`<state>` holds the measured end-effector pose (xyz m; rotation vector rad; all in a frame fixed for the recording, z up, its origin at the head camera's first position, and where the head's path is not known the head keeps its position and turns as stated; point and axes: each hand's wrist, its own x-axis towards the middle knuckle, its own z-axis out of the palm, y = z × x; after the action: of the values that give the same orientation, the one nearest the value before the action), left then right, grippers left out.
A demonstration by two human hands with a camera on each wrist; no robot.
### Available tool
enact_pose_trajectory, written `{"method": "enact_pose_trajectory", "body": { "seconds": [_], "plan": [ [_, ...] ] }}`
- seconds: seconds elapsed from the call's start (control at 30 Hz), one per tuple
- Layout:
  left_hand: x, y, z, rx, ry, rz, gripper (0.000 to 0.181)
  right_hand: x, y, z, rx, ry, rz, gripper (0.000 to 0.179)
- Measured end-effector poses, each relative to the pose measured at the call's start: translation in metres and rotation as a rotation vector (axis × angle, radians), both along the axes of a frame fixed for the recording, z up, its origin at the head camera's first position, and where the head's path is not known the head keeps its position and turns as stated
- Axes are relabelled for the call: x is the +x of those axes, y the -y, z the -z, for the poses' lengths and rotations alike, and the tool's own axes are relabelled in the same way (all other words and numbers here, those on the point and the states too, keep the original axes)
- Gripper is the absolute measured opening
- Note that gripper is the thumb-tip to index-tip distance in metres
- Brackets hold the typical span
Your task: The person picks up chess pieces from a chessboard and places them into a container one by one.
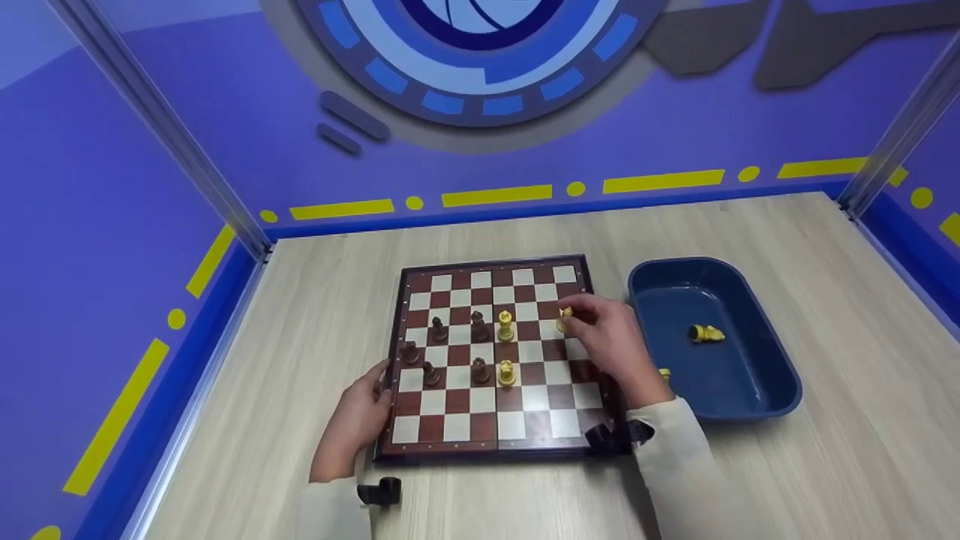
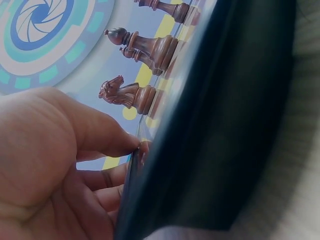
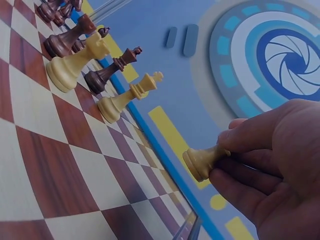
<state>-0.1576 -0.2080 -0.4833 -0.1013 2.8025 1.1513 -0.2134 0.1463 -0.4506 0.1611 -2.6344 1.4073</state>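
My right hand (image 1: 611, 337) pinches a yellow chess piece (image 3: 201, 162) over the right side of the chessboard (image 1: 525, 446). The piece is tilted, its round base showing and its top hidden by my fingers. My left hand (image 1: 360, 416) rests against the board's left edge, thumb and fairly straight fingers touching it. A yellow king (image 3: 122, 100) and a yellow rook (image 3: 70, 67) stand upright mid-board. Dark brown pieces stand to their left, among them a knight (image 2: 130, 95), a bishop (image 2: 155, 50) and a rook (image 1: 481, 371).
A blue bin (image 1: 787, 401) sits just right of the board. One yellow piece (image 1: 706, 334) lies on its side in it; another (image 1: 664, 373) shows partly behind my right wrist. Printed panels (image 1: 480, 165) enclose the wooden table (image 1: 322, 300) at the back and sides.
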Motion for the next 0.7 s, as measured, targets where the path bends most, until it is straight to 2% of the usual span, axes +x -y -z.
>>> {"method": "enact_pose_trajectory", "body": {
  "seconds": [0.13, 0.37, 0.57, 0.7],
  "plan": [
    [0.001, 0.000, 0.000, -0.008, -0.019, 0.017, 0.050, 0.005, -0.004, -0.002, 0.019, -0.013, 0.013, 0.023],
    [0.002, -0.001, -0.001, 0.009, 0.016, -0.008, 0.051, 0.008, -0.011, -0.009, 0.042, -0.085, 0.024, 0.021],
    [0.002, -0.001, -0.002, 0.002, 0.016, -0.010, 0.051, 0.010, -0.018, -0.014, 0.027, -0.029, 0.039, 0.021],
    [0.001, -0.001, -0.002, -0.001, 0.017, -0.010, 0.051, 0.011, -0.021, -0.018, 0.017, -0.022, 0.049, 0.022]
  ]
}}
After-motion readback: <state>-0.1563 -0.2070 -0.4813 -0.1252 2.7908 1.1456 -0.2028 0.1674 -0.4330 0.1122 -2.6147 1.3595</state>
